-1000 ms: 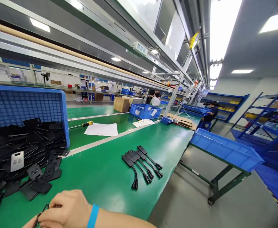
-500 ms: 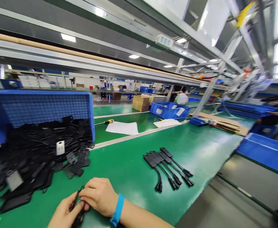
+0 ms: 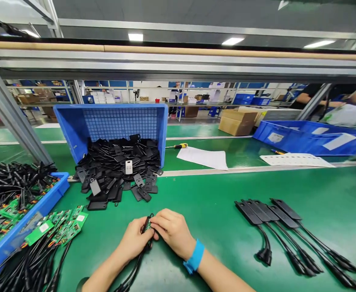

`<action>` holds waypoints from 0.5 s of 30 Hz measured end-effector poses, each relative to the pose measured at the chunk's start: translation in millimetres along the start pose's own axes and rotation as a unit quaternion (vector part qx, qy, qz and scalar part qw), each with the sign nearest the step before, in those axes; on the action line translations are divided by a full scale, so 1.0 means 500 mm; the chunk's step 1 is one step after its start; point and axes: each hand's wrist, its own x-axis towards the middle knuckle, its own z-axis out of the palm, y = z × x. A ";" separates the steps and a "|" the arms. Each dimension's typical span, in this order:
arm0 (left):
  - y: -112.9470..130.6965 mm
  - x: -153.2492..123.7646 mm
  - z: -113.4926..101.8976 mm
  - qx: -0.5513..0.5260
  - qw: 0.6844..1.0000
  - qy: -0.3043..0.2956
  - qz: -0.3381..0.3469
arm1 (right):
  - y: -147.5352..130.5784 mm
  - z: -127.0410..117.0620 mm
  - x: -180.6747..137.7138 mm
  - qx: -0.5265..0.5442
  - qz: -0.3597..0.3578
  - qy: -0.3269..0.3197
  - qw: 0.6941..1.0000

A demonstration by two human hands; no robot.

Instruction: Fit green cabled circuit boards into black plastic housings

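We hold one small green circuit board with a black cable point(image 3: 147, 227) in both hands, low over the green desk point(image 3: 208, 202). Our left hand point(image 3: 133, 241) has its fingers closed around the board and the cable that hangs down from it. Our right hand point(image 3: 173, 231), the one with the blue wristband point(image 3: 194, 256), pinches the top of the same board with its fingers. The board is between the two hands, just in front of the tipped blue plastic crate point(image 3: 111, 121).

We think this piece is only half made, because no black cover is on it yet.

To the right of the crate, near the desk's front edge, lie four finished black flat pieces with cables and plugs point(image 3: 287, 231), side by side in a neat row. So a few look done.

A lot looks left to do. A big heap of black plastic covers point(image 3: 120, 166) spills out of the crate onto the desk. Left of the crate, a blue tray point(image 3: 41, 202) is full of green boards with black cables point(image 3: 10, 194), and more of them point(image 3: 59, 225) lie on the desk beside it.

Behind the crate's right side rest a yellow-handled screwdriver point(image 3: 178, 146) and a white sheet of paper point(image 3: 203, 158).
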 end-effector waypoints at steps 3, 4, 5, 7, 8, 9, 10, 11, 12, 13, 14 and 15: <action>0.001 -0.001 0.000 0.007 1.000 0.002 0.000 | 0.000 0.003 -0.001 0.012 0.000 0.006 1.000; 0.003 -0.001 0.000 0.009 1.000 0.003 0.000 | 0.000 0.003 -0.001 0.016 0.000 0.008 1.000; 0.005 -0.002 0.000 0.010 1.000 0.004 0.000 | 0.000 0.003 -0.001 0.018 0.001 0.011 1.000; 0.011 -0.004 0.000 0.014 1.000 0.005 0.000 | 0.000 0.003 -0.001 0.019 0.002 0.012 1.000; 0.013 -0.005 0.000 0.018 1.000 0.006 0.001 | 0.000 0.002 -0.001 0.020 0.001 0.013 1.000; 0.015 -0.006 0.000 0.022 1.000 0.008 0.002 | 0.000 0.002 -0.001 0.022 0.000 0.014 1.000; 0.016 -0.007 0.000 0.026 1.000 0.010 0.004 | 0.000 0.001 0.000 0.024 0.000 0.014 1.000; 0.017 -0.007 0.000 0.029 1.000 0.011 0.005 | 0.000 0.001 0.000 0.025 0.001 0.012 1.000; 0.016 -0.007 0.000 0.031 0.999 0.013 0.005 | 0.000 0.000 0.000 0.027 0.004 0.008 1.000; 0.016 -0.007 0.001 0.033 0.999 0.013 0.005 | 0.000 -0.002 0.000 0.030 0.008 0.003 1.000; 0.014 -0.007 0.001 0.037 0.999 0.012 0.004 | -0.001 -0.004 0.001 0.034 0.013 -0.005 0.999; 0.013 -0.007 0.001 0.042 0.999 0.012 0.002 | -0.001 -0.006 0.002 0.038 0.018 -0.014 0.999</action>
